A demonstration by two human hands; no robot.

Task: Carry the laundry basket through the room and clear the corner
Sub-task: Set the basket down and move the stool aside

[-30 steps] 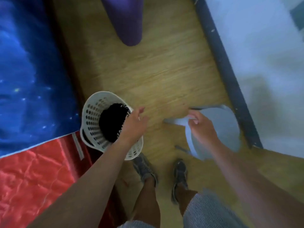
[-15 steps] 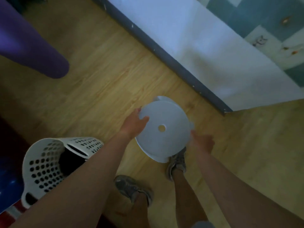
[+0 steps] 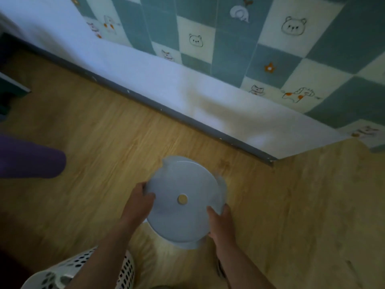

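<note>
Gripping pale blue round stool by its rim | left hand clamped on left edge | right hand clamped on right edge | white laundry basket on wooden floor, bottom left.

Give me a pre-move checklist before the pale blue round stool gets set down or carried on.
1. Left hand on the stool rim: ok, fingers wrap the left edge.
2. Right hand on the rim: ok, grip on the lower right edge.
3. Stool held level: ok, its round top faces up.
4. Wood floor ahead, toward the wall corner, free of objects: ok.
5. Laundry basket out of the path: not ok, it sits right under the left forearm.
6. Stool legs clear of feet: cannot tell, hidden under the seat.
</note>
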